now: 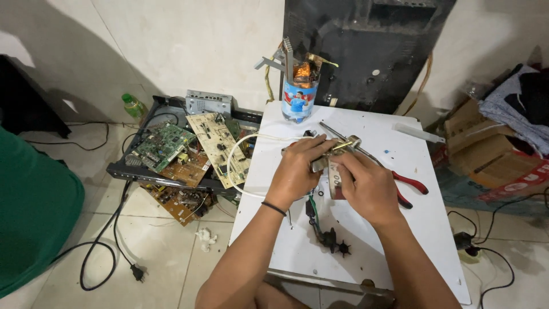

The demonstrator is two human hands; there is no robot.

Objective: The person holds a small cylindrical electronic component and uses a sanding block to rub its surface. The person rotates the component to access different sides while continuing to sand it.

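Surface: white, beneath both hands.
Circuit boards: heaped on floor, well left of left hand.
Left hand: grip clamped on brass-coloured metal part.
Right hand: grip closed on same part, touching left fingers.
Red-handled pliers: just right of right hand.
Black impeller: nearer body, below hands.

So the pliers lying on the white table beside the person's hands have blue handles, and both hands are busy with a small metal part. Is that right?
Not quite. In the head view the pliers have red handles, not blue. The rest holds: they lie on the white table beside the hands, and the left hand and right hand both grip the small metal part.
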